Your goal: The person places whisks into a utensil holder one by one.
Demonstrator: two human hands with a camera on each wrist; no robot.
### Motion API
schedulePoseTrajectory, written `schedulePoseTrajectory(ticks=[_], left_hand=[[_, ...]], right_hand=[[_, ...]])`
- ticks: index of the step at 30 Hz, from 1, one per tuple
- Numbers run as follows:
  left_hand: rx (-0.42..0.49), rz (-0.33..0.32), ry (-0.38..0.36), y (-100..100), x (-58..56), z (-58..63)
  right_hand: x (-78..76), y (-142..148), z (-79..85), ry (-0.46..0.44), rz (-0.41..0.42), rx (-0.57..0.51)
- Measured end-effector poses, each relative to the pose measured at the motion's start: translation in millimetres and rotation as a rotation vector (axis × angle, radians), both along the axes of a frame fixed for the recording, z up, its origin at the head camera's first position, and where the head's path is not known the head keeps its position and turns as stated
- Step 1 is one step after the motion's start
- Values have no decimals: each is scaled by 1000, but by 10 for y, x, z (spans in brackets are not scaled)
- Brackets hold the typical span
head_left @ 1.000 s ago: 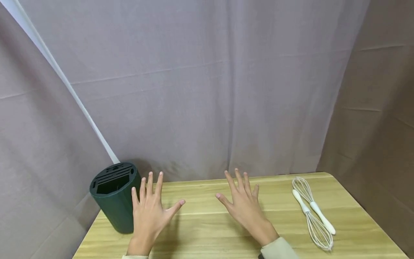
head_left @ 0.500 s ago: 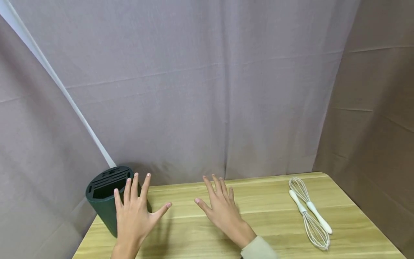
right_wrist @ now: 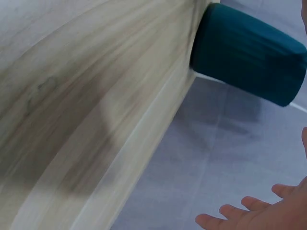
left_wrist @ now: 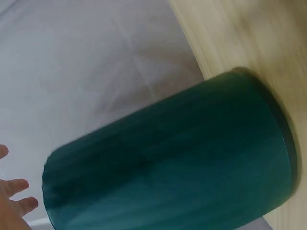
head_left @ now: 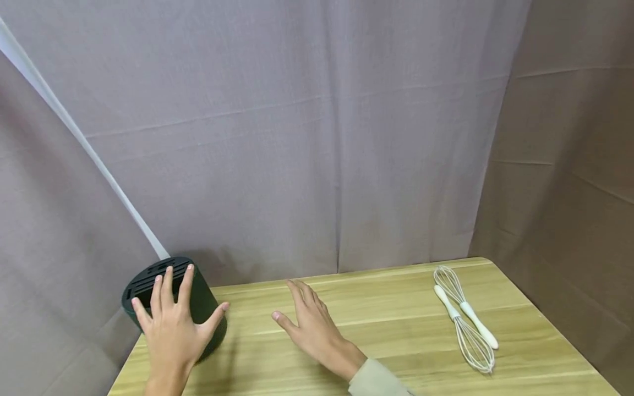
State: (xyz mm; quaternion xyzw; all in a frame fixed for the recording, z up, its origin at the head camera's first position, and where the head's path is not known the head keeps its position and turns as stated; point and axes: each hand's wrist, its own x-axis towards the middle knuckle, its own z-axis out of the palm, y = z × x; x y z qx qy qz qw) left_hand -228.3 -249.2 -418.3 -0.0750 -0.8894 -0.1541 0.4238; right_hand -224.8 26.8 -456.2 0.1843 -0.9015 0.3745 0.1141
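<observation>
A dark green knife block (head_left: 205,308), oval with slots and a wide opening in its top, stands upright at the table's left end. My left hand (head_left: 173,330) is spread in front of it, fingers straight, and overlaps its top and side in the head view. The block's side fills much of the left wrist view, with a few fingertips (left_wrist: 24,203) beside its top end. My right hand (head_left: 317,330) is over the middle of the table, fingers extended, thumb apart, holding nothing. In the right wrist view the block stands beyond that hand (right_wrist: 268,211).
Two white-handled whisks (head_left: 468,322) lie side by side, pointing opposite ways, at the right of the wooden table (head_left: 396,308). Grey-mauve curtains (head_left: 272,165) hang behind the table and at both sides. A pale strip (head_left: 99,159) runs diagonally down behind the block.
Both hands have moved left, the left one coming in front of the knife block and the right one towards it. The view has shifted slightly; the whisks stay where they lie.
</observation>
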Motion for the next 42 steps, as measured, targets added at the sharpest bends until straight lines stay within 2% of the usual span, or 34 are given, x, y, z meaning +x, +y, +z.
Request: schedulePoseTrajectory(ticks=[8, 16, 23, 28, 35, 42], left_hand=[[138, 20, -4, -225, 5, 48], [300, 39, -72, -396, -20, 70], [396, 27, -62, -513, -46, 78], [487, 21, -125, -574, -72, 73], [618, -6, -140, -644, -185, 64], [837, 15, -240, -799, -212, 7]], right_hand=[[-32, -244, 43, -29, 73, 13], [-74, -493, 105, -37, 132, 24], [-87, -646, 138, -20, 175, 39], [-95, -718, 167, -2, 179, 45], [-120, -800, 232, -29, 209, -8], [-107, -906, 259, -60, 216, -8]])
